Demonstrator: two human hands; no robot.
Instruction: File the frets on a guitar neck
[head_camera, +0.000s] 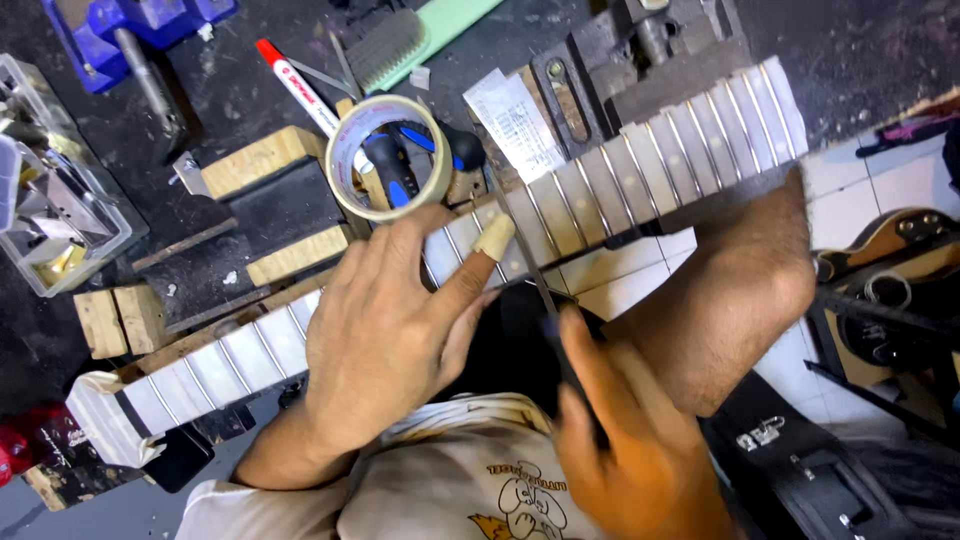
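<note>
Right hand (fingers curled) grips file; left hand presses fretboard.

a white rectangular paper slip with fine grey print lies tilted on the dark bench, just above the taped guitar neck. a clear plastic compartment box holding small metal parts sits at the left edge.

Bright, even overhead light, soft shadows. Glare on white fretboard tape & tape roll. Right hand motion-blurred, close to lens, out of focus. Wide-angle bend at edges; bench corners go dim.
</note>
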